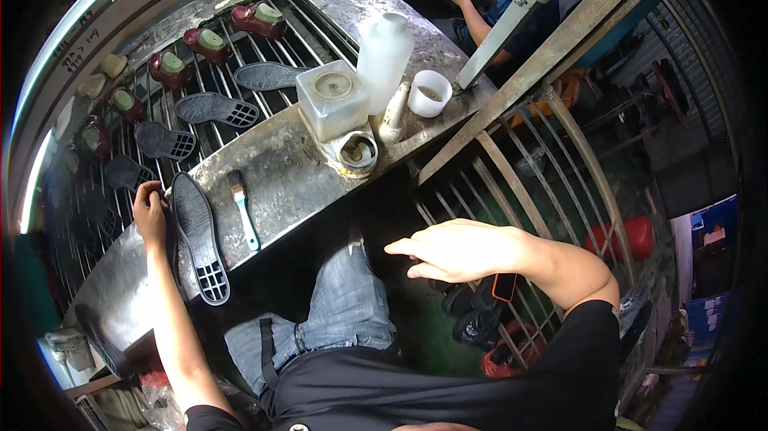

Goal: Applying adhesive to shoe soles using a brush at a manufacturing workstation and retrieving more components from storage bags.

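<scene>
Shoe workshop, probably, soles (216,109) and lasted shoes (260,20) on conveyor rack (276,51)

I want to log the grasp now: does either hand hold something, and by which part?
The left hand touches the black rubber shoe sole at its narrow far end; a closed grip cannot be told. The right hand holds nothing.

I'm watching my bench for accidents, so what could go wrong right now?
The sole under your left hand overhangs the bench edge, so a nudge might tip it off. The open glue tin also sits near the edge, with a tall bottle close behind that could topple. Your right hand is off the bench.
</scene>
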{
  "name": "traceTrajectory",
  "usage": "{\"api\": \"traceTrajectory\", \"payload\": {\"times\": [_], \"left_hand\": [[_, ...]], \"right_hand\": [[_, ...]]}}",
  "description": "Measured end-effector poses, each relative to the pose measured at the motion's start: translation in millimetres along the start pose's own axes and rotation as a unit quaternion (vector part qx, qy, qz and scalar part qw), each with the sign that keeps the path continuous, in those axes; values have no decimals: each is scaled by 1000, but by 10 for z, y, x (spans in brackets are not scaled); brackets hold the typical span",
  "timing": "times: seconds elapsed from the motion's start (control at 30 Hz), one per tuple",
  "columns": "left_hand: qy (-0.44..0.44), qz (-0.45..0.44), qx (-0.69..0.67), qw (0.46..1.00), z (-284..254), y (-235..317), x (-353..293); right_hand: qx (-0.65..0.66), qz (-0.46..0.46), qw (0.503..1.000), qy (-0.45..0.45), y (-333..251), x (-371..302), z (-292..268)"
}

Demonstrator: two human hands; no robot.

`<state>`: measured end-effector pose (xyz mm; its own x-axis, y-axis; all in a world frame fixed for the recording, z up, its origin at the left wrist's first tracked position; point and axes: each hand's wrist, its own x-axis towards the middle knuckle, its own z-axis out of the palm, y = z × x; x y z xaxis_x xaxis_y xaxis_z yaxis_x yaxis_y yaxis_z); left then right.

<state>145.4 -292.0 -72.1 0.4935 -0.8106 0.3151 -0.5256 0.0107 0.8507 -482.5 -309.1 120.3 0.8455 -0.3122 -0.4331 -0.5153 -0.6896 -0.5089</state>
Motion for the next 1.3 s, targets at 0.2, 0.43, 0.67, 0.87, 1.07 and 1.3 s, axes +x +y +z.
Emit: {"api": "traceTrajectory", "payload": {"times": [0.2, 0.43, 0.67, 0.87, 1.07, 1.3], "left_hand": [[5, 5, 19, 1000, 31, 148, 2], [5, -13, 10, 1000, -8, 53, 5], [15, -7, -16, 1000, 51, 51, 35], [-1, -6, -12, 1000, 28, -6, 24], [25, 0, 36, 999, -92, -38, -42], [40, 0, 21, 999, 68, 189, 0]], "right_hand": [[-19, 20, 999, -25, 37, 6, 1], [-13, -3, 1000, 7, 122, 27, 64], [-15, 15, 1000, -4, 101, 8, 16], [-3, 18, 1000, -8, 106, 15, 52], [-9, -21, 999, 34, 152, 65, 95], [1, 15, 1000, 17, -10, 51, -73]]}}
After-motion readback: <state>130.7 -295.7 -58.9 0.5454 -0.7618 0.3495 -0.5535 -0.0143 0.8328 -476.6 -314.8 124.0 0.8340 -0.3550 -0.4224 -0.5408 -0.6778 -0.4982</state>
